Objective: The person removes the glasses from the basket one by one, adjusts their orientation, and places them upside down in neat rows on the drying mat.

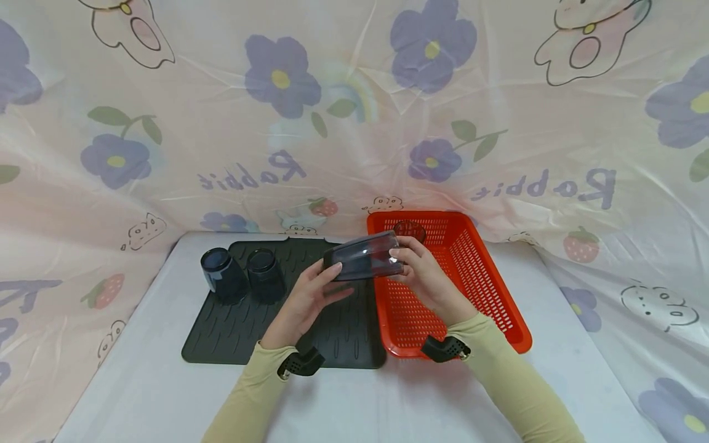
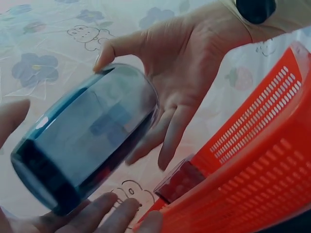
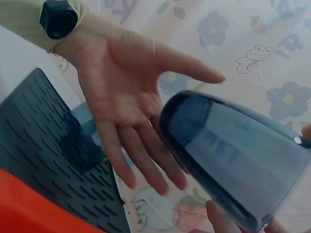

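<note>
Evidently, my right hand [image 1: 422,272] pinches the glass [image 1: 362,255] near its rim while my left hand [image 1: 299,307], fingers extended, supports its base, presumably for balance, keeping it sideways above mat [image 1: 343,335] and basket [image 1: 501,282].

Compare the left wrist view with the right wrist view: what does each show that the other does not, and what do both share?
Only the left wrist view shows the glass in the basket. Only the right wrist view shows dark glassware on the ridged mat. Both share the red basket, the left hand, the right hand and the glass between them.
</note>
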A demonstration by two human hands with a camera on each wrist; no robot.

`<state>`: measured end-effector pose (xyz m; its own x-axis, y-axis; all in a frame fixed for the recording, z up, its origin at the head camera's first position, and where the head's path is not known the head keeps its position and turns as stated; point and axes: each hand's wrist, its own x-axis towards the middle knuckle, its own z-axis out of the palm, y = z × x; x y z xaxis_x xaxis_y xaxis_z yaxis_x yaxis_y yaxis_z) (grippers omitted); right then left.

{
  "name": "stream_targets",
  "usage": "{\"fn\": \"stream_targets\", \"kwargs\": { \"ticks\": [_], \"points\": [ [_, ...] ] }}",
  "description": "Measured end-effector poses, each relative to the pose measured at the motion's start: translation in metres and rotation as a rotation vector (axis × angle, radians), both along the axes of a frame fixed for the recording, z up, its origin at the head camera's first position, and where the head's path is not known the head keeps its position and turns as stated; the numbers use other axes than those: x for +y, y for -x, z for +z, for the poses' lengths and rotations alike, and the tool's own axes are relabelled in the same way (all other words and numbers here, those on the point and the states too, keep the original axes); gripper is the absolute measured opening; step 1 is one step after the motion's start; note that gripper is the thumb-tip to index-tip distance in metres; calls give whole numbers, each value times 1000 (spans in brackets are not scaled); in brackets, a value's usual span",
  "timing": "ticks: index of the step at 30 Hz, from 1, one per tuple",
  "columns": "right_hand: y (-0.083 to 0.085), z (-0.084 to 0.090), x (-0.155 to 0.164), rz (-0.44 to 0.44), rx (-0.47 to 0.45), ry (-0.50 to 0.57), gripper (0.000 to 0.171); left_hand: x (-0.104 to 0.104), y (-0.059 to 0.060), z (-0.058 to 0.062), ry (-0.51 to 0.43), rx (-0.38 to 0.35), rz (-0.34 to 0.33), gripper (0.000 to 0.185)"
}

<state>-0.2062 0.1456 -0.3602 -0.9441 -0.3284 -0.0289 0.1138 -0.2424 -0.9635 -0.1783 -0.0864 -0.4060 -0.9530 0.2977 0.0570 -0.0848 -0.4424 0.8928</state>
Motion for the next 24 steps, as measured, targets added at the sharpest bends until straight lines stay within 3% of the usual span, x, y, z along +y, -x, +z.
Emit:
{"fn": "stream_targets", "kwargs": {
  "ticks": [5, 14, 20, 24],
  "points": [
    [-3, -3, -4, 1, -41, 28, 32, 6, 0, 0, -41, -37, 65, 48],
    [-4, -6, -2, 111, -165, 77, 45, 6, 0, -4, -59, -89, 147, 49],
    [-6, -10, 0, 163, -221, 46, 28, 2, 1, -3, -46, -52, 194, 45],
    [-7, -13, 1, 214, -252, 57, 31, 1, 2, -2, -76, -10, 214, 38]
  ]
}}
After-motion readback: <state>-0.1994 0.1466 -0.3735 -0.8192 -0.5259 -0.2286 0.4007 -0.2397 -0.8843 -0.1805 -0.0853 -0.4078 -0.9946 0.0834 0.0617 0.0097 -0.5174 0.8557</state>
